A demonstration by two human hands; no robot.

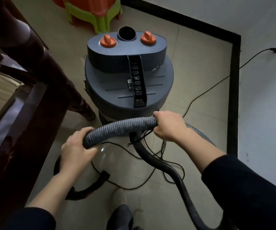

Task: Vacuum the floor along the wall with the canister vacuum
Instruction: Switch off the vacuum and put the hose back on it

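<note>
Left hand (77, 151) and right hand (168, 125) each grip the hose (120, 127). Vacuum (129, 80) stands on the floor (200, 63) near the wall (266, 105). Risk: loose cord (129, 189) coiled underfoot may snag the hose or trip the person.

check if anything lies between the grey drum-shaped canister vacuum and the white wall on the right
Only a thin black power cord crosses the beige floor tiles between the grey canister vacuum and the black skirting of the white wall. Stacked orange and green plastic stools stand ahead by the far skirting.
</note>
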